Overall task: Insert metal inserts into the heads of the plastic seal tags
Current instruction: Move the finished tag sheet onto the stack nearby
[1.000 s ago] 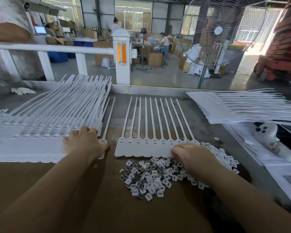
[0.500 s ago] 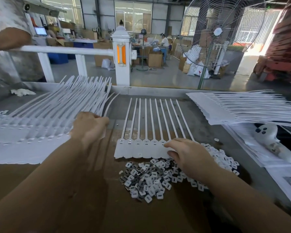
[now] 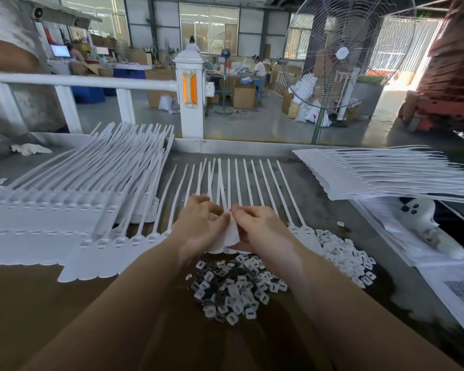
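Seal tags (image 3: 252, 183), white plastic with long thin tails, lie in a flat row across the middle of your grey worktable (image 3: 332, 210), tails pointing away from you and heads toward you. Your left hand (image 3: 198, 226) and right hand (image 3: 255, 231) meet over the centre of that row. Both have curled fingers pinching the flat white head of one tag (image 3: 231, 234), which sits tilted up between them. Whether an insert is already in that head, you cannot tell from here.

Just in front of your hands, nearer to you, sits a loose heap of small metal inserts (image 3: 233, 285), silver and white squares with a slot in each. More of them spill to the right of your right wrist.

To your left lies a large stack of seal tags (image 3: 65, 210), fanned in overlapping layers. To your right, well apart, lies another stack of tags (image 3: 386, 178) with tails pointing right. Beyond the table's far edge stand a white railing post (image 3: 189, 97) and a big pedestal fan (image 3: 343, 54).
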`<control>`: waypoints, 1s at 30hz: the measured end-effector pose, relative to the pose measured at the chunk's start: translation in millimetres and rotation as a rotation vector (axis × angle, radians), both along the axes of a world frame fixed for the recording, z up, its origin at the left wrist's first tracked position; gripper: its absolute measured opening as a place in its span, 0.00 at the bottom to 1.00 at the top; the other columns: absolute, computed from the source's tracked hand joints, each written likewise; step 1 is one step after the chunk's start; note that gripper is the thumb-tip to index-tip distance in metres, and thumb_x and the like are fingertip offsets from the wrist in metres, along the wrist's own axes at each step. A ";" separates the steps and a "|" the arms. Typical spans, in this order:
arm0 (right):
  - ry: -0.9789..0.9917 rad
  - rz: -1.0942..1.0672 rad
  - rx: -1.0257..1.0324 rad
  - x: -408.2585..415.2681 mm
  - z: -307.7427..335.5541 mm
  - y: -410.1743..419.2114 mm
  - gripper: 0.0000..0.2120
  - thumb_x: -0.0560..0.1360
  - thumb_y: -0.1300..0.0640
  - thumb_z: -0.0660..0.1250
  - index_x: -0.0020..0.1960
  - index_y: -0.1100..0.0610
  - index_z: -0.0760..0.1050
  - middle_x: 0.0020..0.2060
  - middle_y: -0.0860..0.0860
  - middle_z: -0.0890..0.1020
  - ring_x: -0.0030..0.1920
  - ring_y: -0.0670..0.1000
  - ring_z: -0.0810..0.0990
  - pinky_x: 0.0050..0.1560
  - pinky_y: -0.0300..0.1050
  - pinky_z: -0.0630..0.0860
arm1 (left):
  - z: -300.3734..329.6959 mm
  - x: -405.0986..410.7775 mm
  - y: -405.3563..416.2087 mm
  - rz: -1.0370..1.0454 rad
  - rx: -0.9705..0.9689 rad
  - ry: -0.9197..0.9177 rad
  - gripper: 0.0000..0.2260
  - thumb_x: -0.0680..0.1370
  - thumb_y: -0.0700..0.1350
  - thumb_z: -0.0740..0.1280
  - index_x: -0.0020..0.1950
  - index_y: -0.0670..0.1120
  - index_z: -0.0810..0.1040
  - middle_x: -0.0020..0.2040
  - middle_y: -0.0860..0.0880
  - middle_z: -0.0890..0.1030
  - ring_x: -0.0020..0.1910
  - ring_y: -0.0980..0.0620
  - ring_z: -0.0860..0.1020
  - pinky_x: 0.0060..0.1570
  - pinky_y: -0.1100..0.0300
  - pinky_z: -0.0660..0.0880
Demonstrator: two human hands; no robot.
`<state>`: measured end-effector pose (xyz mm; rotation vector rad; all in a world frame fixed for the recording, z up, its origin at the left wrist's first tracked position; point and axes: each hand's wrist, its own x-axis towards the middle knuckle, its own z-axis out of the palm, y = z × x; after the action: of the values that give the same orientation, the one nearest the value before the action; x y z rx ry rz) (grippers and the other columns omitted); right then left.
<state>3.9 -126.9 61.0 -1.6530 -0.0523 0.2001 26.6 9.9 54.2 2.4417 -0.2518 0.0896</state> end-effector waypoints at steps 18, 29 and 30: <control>-0.037 -0.261 0.215 19.8 14.9 -28.2 0.12 0.74 0.70 0.64 0.50 0.55 0.78 0.49 0.56 0.82 0.53 0.58 0.80 0.57 0.56 0.75 | -3.9 -8.0 57.6 -0.065 0.343 -0.188 0.44 0.67 0.52 0.71 0.73 0.65 0.46 0.75 0.55 0.51 0.73 0.50 0.53 0.71 0.40 0.49; -0.019 -0.326 0.444 22.4 18.6 -76.5 0.14 0.74 0.73 0.61 0.56 0.61 0.76 0.49 0.56 0.83 0.45 0.52 0.84 0.38 0.43 0.80 | -14.1 -4.4 51.5 0.215 0.049 -0.323 0.26 0.74 0.45 0.70 0.70 0.57 0.67 0.71 0.54 0.65 0.67 0.50 0.66 0.65 0.55 0.63; -0.018 -0.332 0.450 22.3 18.0 -80.0 0.14 0.74 0.73 0.61 0.55 0.61 0.76 0.49 0.56 0.83 0.45 0.52 0.84 0.36 0.43 0.79 | -14.3 -3.7 50.6 0.240 0.038 -0.298 0.26 0.74 0.44 0.70 0.70 0.58 0.67 0.72 0.53 0.63 0.68 0.49 0.65 0.66 0.55 0.63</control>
<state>26.2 -206.9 79.0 -1.1928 0.1536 -0.0776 22.9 60.5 39.9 2.4814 -0.0897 0.5603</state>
